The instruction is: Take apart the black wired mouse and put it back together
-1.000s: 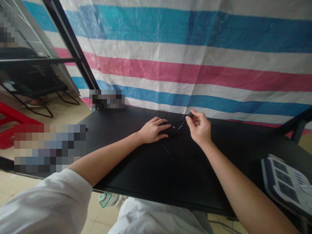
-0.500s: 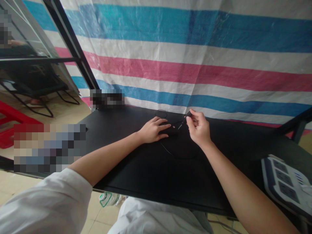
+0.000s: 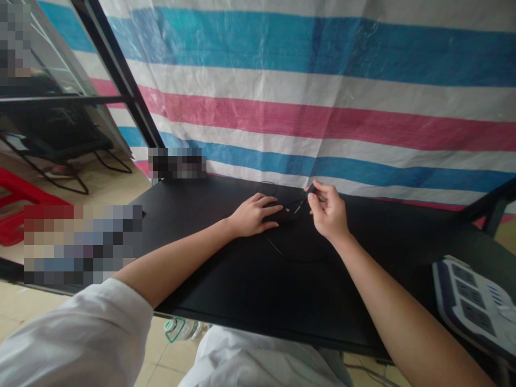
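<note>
My left hand [image 3: 256, 215] lies over a dark, flat object [image 3: 288, 220], its thumb along the near side and its fingers across the far part. The object hardly stands out from the black tabletop, so its kind is unclear; a small pale spot [image 3: 287, 210] shows by my fingertips. Pinched in my right hand [image 3: 328, 209] is a screwdriver [image 3: 310, 191] with a black handle and thin metal shaft. It slants down to the left, with its tip close to the object's right end; contact cannot be made out. A thin black cable [image 3: 276, 246] curves out below my left hand.
The black table [image 3: 250, 290] meets a striped plastic sheet [image 3: 282, 118] at the back. A white power strip [image 3: 467, 301] sits at the right edge. Blurred-out items lie at the left. Beyond are a red stool [image 3: 24, 209], a black chair [image 3: 56, 129] and, below, a plastic bottle [image 3: 181, 329].
Both hands stay nearly in place. The right hand and screwdriver have shifted only very slightly.
</note>
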`<state>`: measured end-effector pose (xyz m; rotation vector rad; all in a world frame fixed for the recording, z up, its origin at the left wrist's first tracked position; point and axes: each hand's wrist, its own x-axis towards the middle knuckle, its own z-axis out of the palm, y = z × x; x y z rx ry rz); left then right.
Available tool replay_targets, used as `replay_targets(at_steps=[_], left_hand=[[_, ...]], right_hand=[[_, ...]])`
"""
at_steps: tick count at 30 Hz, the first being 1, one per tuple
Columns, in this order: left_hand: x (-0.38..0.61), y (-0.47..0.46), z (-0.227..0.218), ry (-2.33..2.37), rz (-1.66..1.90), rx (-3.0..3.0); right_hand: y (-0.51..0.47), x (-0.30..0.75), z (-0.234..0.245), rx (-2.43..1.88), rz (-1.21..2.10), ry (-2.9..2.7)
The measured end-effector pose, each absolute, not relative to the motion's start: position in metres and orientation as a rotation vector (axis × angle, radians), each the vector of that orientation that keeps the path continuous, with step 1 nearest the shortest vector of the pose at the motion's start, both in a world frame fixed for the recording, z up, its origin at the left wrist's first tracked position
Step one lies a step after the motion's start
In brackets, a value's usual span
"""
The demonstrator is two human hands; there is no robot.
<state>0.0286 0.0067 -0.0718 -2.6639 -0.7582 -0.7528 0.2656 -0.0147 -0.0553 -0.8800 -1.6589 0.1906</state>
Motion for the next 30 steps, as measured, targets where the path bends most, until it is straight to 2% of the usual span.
replay_targets(at_steps=[16,30], left_hand=[[0.0287,0.0072,-0.0726,-0.777,-0.744,-2.68],[0.029,0.0083,-0.0746,-0.777,-0.765,-2.67]], right_hand=[[-0.0111,0.2668,-0.0521,-0.89,0.047,-1.62],[-0.0139,0.2672,-0.0545,-0.921,0.245,-1.688]])
